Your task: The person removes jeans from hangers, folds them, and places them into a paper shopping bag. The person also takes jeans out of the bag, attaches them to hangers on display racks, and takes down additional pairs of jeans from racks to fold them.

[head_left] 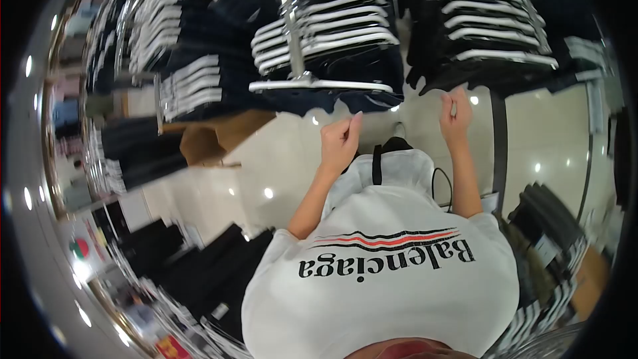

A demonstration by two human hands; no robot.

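Note:
My left hand (340, 139) is closed, with fingers curled and the thumb side pointing up, and nothing shows in it. It is just below the lower edge of the dark navy garments (372, 101) hanging on white hangers (319, 85); I cannot tell whether it touches them. Loosely curled, my right hand (456, 116) is held under the hem of the black garments (432, 60) on the right-hand rail, its top close to the cloth. No object is visible in that hand either. Between the two hands, the front ends of the garments hang apart.
A metal rail (292, 33) carries the hangers in front of me. Brown paper or board (216, 136) lies low on the left. Dark folded clothes (199, 266) are behind left, and more hanging clothes (548, 213) are at the right. Shiny tiled floor (266, 173) shows between.

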